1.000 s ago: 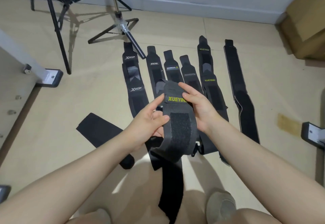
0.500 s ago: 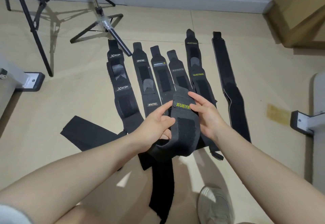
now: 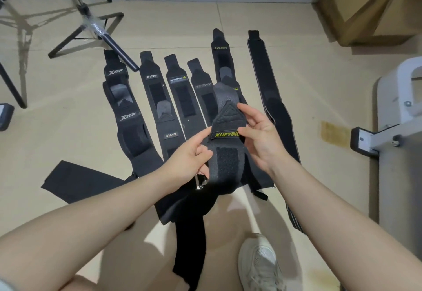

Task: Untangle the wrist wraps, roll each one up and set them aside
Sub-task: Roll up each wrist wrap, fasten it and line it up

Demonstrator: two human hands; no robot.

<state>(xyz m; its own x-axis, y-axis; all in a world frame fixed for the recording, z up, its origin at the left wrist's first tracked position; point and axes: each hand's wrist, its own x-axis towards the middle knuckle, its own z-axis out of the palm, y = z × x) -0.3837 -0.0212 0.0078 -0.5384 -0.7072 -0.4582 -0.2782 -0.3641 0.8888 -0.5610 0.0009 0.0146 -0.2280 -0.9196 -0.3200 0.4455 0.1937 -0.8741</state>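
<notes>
I hold a black wrist wrap (image 3: 227, 153) with a yellow XUEYING label above the floor, its grey thumb-loop end pointing away from me and its tail hanging down between my knees. My left hand (image 3: 189, 162) grips its left edge, thumb on top. My right hand (image 3: 258, 135) pinches its right edge near the label, the other fingers spread. Several black wraps lie flat side by side on the floor behind: an XTEP pair (image 3: 127, 117), an IIACYO wrap (image 3: 159, 108), two more, another XUEYING wrap (image 3: 220, 55) and a long plain one (image 3: 267, 89).
A black stand's legs and tube (image 3: 100, 28) reach over the far left wraps. A cardboard box (image 3: 365, 5) sits at the back right, and a white frame with a black foot (image 3: 365, 140) stands to the right. A flat black strap (image 3: 77, 178) lies left. My shoe (image 3: 258, 263) is below.
The wrap's folded top end has been opened out away from me, showing the grey loop end. My right hand has shifted to the right edge with fingers spread. The view dipped lower.
</notes>
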